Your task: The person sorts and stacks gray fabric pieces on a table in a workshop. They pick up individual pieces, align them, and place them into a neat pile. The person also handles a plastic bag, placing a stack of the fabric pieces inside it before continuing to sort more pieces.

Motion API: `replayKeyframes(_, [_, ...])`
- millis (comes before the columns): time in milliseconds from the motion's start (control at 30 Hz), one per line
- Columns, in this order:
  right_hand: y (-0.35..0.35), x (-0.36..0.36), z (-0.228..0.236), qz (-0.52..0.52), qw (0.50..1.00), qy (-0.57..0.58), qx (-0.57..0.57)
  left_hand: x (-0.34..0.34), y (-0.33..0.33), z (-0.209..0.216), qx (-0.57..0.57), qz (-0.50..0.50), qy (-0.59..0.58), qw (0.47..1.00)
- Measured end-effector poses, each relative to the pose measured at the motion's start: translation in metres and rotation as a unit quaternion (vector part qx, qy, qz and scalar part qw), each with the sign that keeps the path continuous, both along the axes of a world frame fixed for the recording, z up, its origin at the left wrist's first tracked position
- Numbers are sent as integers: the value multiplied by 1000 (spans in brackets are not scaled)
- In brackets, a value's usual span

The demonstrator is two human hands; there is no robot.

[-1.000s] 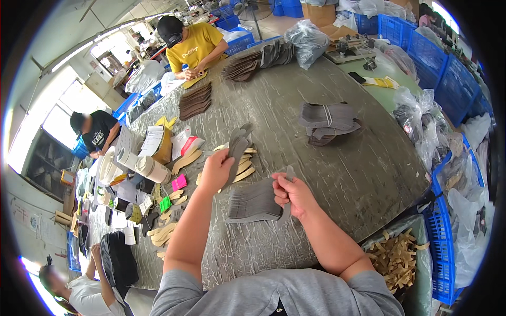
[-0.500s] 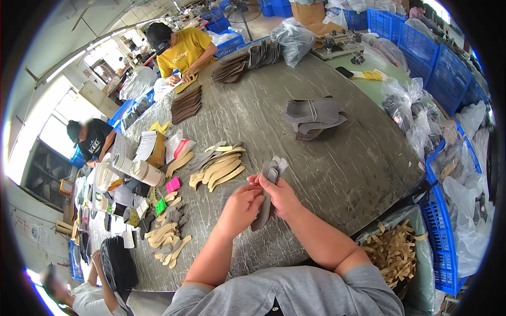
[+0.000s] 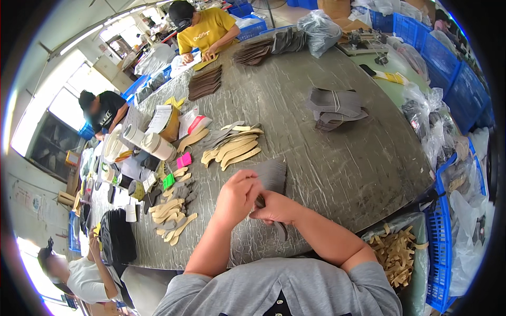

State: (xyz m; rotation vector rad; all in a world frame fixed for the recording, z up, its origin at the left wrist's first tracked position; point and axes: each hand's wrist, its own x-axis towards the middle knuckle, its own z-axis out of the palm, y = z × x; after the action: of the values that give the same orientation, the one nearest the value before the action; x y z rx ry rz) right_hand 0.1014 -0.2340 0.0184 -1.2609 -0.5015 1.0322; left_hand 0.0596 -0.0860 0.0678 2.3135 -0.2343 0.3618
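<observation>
My right hand (image 3: 278, 207) is closed around a few narrow grey strips with rounded ends. One strip end (image 3: 283, 231) hangs below the fingers toward me; the fist hides the rest. Touching or nearly touching it, my left hand (image 3: 237, 196) has its fingers curled in and slightly blurred, and whatever they pinch is hidden. Just beyond both hands a grey ribbed-looking stack (image 3: 273, 175) lies on the dark table, partly covered by them. Left of it is a pile of curved cream pieces (image 3: 234, 150) with grey ones (image 3: 224, 136) among them.
More cream pieces (image 3: 167, 210), white tubs (image 3: 158, 146) and a pink tag (image 3: 184, 159) crowd the left. A tied grey bundle (image 3: 337, 105) lies at the far right. Beside the table stand a bin of tan scraps (image 3: 398, 253) and a blue crate (image 3: 440, 258). Co-workers sit along the left and far sides.
The strips, earlier fanned upward past my fingers, now point down toward me in my right hand. Both hands have drawn nearer to me, uncovering the grey stack. The view has shifted.
</observation>
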Motion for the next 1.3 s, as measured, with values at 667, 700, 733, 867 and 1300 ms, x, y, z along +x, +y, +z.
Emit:
replayKeyframes(667, [-13, -82, -48, -122, 794, -579, -141, -129, 31, -87, 158, 47, 0, 986])
replayKeyframes(700, [-13, -85, -51, -116, 795, -585, -114, -132, 25, -86, 148, 36, 8, 988])
replayKeyframes(733, [-13, -84, -54, -109, 789, -593, -119, -130, 19, -85, 173, 34, 12, 984])
replayKeyframes(867, [-9, -87, -53, -116, 780, -603, -121, -122, 11, -80, 261, 27, 12, 965])
replayKeyframes(1300, [-10, -88, -47, -160, 741, -625, -185, -123, 27, -89, 209, 86, 42, 973])
